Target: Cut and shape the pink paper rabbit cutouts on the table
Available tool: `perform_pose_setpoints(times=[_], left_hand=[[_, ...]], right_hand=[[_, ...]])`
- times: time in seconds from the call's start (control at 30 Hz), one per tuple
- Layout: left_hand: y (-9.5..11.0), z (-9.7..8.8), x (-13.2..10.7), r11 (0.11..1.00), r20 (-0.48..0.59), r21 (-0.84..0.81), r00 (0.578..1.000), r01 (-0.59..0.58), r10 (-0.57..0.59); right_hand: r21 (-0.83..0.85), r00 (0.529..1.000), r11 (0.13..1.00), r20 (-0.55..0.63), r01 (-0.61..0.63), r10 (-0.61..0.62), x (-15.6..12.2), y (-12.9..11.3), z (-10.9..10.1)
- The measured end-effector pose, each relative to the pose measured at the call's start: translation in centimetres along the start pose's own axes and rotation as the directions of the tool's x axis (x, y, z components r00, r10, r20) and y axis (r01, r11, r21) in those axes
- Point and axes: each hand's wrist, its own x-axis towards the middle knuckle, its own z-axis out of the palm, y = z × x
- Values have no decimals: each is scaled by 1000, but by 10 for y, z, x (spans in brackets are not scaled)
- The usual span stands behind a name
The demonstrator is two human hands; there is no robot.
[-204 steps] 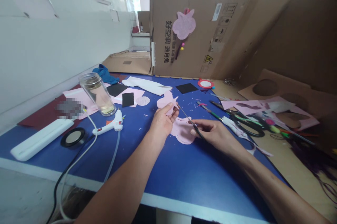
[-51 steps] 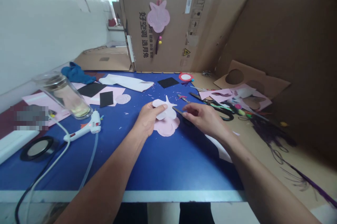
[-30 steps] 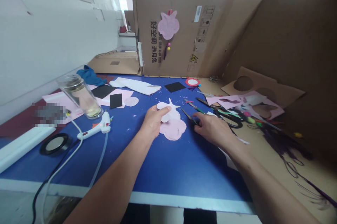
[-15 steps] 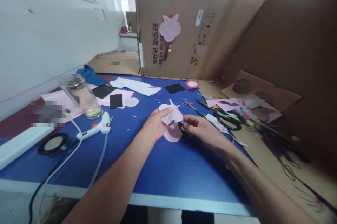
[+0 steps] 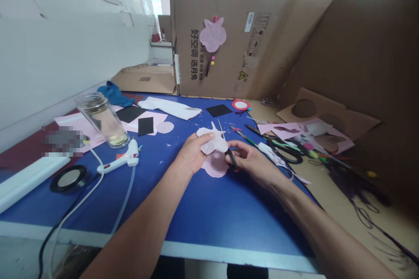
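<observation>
Over the middle of the blue table, my left hand (image 5: 194, 151) pinches a pale pink cutout (image 5: 216, 142) with a wavy edge and pointed tips at its top. Its thumb lies on top of the piece. My right hand (image 5: 246, 156) is closed around the black handles of a pair of scissors (image 5: 231, 159). A thin blade shows beyond the cutout's right upper edge, and the rest is hidden behind the cutout. Just below both hands, a second pink scalloped piece (image 5: 215, 166) shows partly beneath the cutout; whether it is held too I cannot tell.
A white glue gun (image 5: 126, 156), a tilted glass jar (image 5: 106, 119) and a black tape roll (image 5: 69, 178) are on the left. At right are large scissors (image 5: 284, 150) and pink paper scraps (image 5: 306, 130). Behind stands a cardboard panel (image 5: 262, 52) with a pink cutout (image 5: 213, 36) hanging on it.
The scissor blade now shows past the cutout's upper right edge, where it was not visible before. My hands have otherwise hardly moved; the view has shifted slightly.
</observation>
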Motion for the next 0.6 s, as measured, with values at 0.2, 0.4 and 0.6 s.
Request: perform_pose_setpoints(times=[0.2, 0.4, 0.6], left_hand=[[4, 0, -3, 1000, -16, 23, 1000, 4, -3], [3, -5, 0, 996, -42, 81, 999, 26, -23], [3, -9, 2, 981, -27, 188, 998, -55, 61]], right_hand=[[-125, 999, 991, 9, 45, -44, -1, -5, -31], [-208, 993, 978, 117, 23, 1, -2, -7, -40], [-270, 995, 963, 98, -2, 29, -3, -11, -49]])
